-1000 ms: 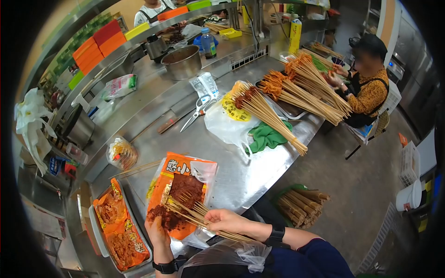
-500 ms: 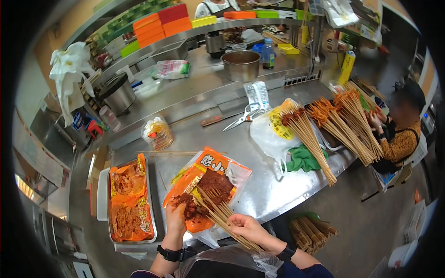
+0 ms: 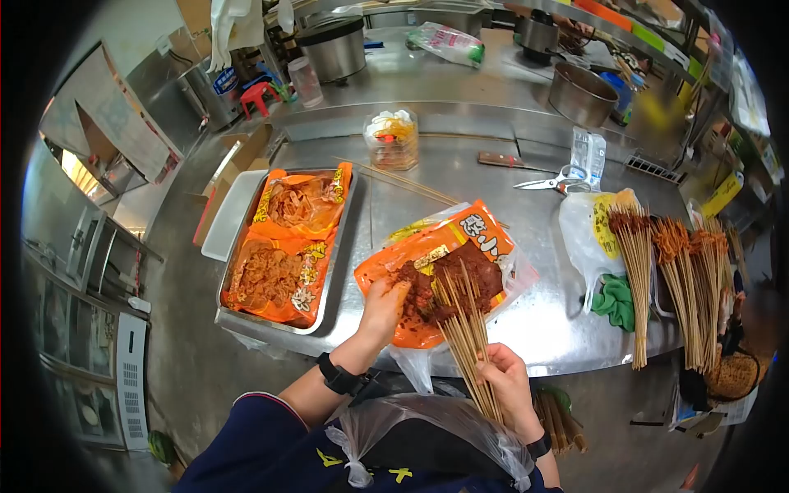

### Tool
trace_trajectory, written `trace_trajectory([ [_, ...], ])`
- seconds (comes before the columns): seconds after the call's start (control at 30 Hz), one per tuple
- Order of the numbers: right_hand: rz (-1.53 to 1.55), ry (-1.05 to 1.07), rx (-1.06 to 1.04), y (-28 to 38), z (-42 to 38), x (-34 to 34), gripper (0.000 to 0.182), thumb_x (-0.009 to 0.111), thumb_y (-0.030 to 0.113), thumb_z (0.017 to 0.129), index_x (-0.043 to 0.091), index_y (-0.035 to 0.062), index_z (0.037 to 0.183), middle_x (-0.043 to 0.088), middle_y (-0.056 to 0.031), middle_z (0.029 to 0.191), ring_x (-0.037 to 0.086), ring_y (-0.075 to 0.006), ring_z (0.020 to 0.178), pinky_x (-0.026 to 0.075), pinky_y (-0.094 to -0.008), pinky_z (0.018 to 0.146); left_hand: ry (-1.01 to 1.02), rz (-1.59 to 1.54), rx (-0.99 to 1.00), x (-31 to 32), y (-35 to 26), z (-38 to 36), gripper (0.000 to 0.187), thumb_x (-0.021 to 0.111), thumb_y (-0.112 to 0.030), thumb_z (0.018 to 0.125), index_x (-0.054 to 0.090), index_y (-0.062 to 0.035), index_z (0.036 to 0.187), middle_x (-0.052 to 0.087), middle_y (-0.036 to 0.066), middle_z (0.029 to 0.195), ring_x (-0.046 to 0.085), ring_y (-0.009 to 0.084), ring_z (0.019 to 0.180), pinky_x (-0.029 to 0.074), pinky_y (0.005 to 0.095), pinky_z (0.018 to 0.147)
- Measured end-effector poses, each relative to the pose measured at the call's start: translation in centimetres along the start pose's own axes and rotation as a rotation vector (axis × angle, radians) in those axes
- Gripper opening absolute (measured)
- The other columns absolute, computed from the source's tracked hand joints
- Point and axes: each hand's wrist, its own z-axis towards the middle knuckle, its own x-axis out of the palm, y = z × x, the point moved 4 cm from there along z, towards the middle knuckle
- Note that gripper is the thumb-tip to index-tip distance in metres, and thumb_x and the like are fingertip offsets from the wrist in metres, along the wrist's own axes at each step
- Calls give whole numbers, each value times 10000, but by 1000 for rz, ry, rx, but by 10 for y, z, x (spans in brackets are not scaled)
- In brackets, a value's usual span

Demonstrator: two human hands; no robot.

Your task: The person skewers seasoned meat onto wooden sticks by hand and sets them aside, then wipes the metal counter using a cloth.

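Note:
My right hand is closed around a bundle of bamboo skewers. The skewers' upper ends lie over dark red, sauce-coated food pieces on an opened orange food bag. At the left side of this bag, my left hand has its fingers curled against a clump of the same red food; its fingertips are partly hidden. Left of it, a metal tray holds two more orange bags with reddish-orange food. A few loose skewers lie behind the bag.
Farther back stand a clear tub, a knife and scissors. On the right are a white plastic bag, a green cloth and loaded skewers. A co-worker's patterned sleeve shows at far right.
My view has swung left, so the table's contents appear farther right. My right hand keeps its hold on the skewers, which now point more upright; my left hand stays at the red food.

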Motion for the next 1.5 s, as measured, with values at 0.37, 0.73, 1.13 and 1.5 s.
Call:
trace_trajectory([
  [0.37,-119,-70,-81,3,0,3,98,572,14,774,539,27,865,556,25,760,494,-31,700,394,-176,660,103,52,-47,6,-4,-3,307,484,37,740,535,46,1043,593,74,987,565,146,885,458,271,781],
  [0.73,-235,-76,-162,-2,2,-6,85,594,73,800,563,34,868,544,48,700,455,-6,605,378,-168,553,102,184,-83,10,-3,-2,241,472,26,697,553,7,923,586,48,757,559,119,599,425,214,487],
  [1.13,149,142,55,11,-6,-2,215,515,95,870,504,4,1065,600,-64,956,578,-102,840,469,-209,667,120,210,-63,12,-3,2,303,475,1,684,548,11,978,602,72,828,592,146,663,459,230,525],
  [1.5,7,23,118,7,-4,7,116,565,29,819,577,-9,928,570,-29,702,543,-79,588,451,-201,539,-17,-11,-54,-1,-5,8,237,484,19,776,551,15,1004,600,51,868,568,117,726,460,232,607],
])
